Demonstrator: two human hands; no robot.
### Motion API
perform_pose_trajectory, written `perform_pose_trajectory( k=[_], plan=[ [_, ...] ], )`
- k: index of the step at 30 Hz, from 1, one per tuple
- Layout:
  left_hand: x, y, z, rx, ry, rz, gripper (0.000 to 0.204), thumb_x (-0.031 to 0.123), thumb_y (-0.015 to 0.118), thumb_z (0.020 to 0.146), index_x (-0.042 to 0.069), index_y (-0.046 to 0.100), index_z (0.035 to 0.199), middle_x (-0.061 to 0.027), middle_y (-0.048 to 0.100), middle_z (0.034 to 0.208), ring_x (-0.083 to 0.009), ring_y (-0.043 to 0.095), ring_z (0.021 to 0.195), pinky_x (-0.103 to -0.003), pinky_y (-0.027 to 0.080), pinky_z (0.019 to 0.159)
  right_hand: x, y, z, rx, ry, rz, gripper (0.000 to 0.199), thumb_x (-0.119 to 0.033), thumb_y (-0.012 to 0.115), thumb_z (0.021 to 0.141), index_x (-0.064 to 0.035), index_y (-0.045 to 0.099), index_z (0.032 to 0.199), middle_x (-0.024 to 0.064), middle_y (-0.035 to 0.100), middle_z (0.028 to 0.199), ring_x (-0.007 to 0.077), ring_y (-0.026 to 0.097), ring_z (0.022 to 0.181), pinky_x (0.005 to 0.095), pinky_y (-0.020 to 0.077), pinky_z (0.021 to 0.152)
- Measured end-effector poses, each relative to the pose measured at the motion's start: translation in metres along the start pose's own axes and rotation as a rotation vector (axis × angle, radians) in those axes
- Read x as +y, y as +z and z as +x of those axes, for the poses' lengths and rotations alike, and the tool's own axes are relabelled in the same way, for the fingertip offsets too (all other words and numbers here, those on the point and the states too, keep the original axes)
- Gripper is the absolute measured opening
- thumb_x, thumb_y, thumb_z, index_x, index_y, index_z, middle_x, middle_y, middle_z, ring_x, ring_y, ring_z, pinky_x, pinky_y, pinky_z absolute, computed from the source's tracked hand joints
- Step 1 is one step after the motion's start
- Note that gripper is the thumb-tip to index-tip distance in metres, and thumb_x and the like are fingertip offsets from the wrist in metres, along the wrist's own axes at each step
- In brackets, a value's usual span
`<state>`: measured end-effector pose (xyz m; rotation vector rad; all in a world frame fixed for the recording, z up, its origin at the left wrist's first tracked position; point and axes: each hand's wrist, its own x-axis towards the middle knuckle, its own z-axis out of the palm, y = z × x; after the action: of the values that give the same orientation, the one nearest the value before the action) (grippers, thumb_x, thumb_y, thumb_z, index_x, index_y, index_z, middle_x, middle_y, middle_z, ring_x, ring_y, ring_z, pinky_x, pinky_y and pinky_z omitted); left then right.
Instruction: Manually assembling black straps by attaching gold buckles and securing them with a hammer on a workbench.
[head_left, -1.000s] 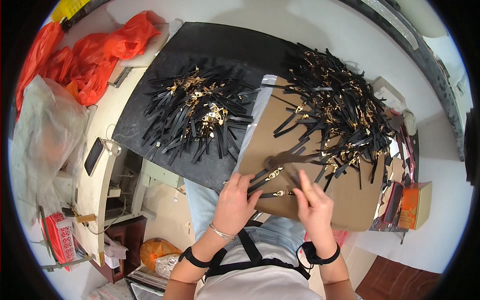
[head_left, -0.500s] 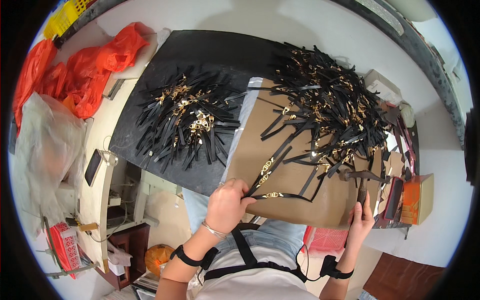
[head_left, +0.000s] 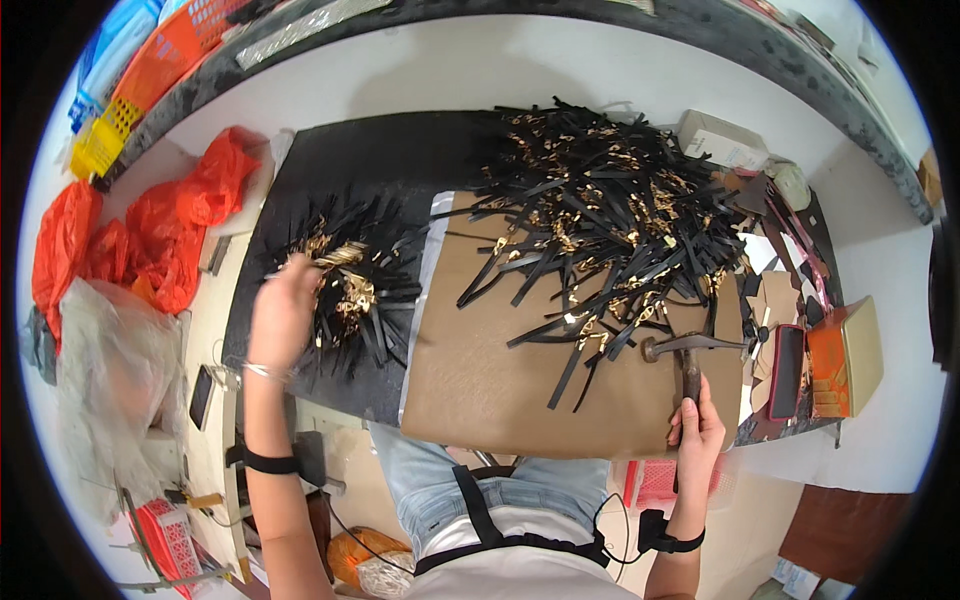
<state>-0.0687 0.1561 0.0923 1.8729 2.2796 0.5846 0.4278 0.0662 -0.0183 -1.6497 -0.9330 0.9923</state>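
Note:
My right hand [head_left: 700, 425] is wrapped around the wooden handle of a hammer [head_left: 690, 370], its metal head above the brown mat [head_left: 470, 390]. Over the left heap of black straps with gold chain-like metal pieces [head_left: 375, 325], my left hand [head_left: 283, 315] is smeared by motion. A blurred gold piece shows near its fingertips, but I cannot tell whether they hold it. A larger heap of similar black straps [head_left: 610, 200] covers the far part of the mat, with several loose ends reaching toward the hammer.
The black tabletop [head_left: 370, 150] extends under the mat. Beside the hammer lie scraps [head_left: 775, 300], a dark red phone-like case [head_left: 788, 372] and an orange box [head_left: 845, 357]. Red plastic bags [head_left: 160, 235] and a phone [head_left: 202, 397] are at the left. A shelf [head_left: 560, 20] runs along the back.
My left hand has gone from the mat's near edge to the left heap; the straps it held there are gone from that spot. The right hand keeps the hammer. The view has shifted.

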Motion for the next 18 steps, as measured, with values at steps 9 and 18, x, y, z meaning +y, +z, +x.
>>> perform_pose_trajectory(
  k=[9,18],
  plan=[
    [0.086,0.075,0.025,0.066,0.186,-0.278,0.029,0.018,0.069,0.091,-0.001,0.068,0.113,-0.0201,0.069,0.107,-0.0354,0.066,0.102,-0.043,0.051,0.092,-0.009,0.003,0.003,-0.03,-0.046,-0.097,0.044,-0.01,0.057,0.102,-0.0034,0.052,0.146,-0.0016,0.055,0.071,0.0036,0.045,0.053,0.019,0.0379,0.048],
    [0.171,0.169,0.019,-0.114,0.329,-0.217,0.031,0.029,0.067,0.092,-0.002,0.069,0.089,-0.0219,0.065,0.088,-0.0421,0.064,0.087,-0.049,0.051,0.079,-0.006,0.005,-0.002,-0.035,-0.072,-0.13,0.044,-0.011,0.056,0.102,-0.0053,0.053,0.145,-0.0019,0.055,0.071,0.0035,0.045,0.054,0.0198,0.0386,0.048]
  ],
)
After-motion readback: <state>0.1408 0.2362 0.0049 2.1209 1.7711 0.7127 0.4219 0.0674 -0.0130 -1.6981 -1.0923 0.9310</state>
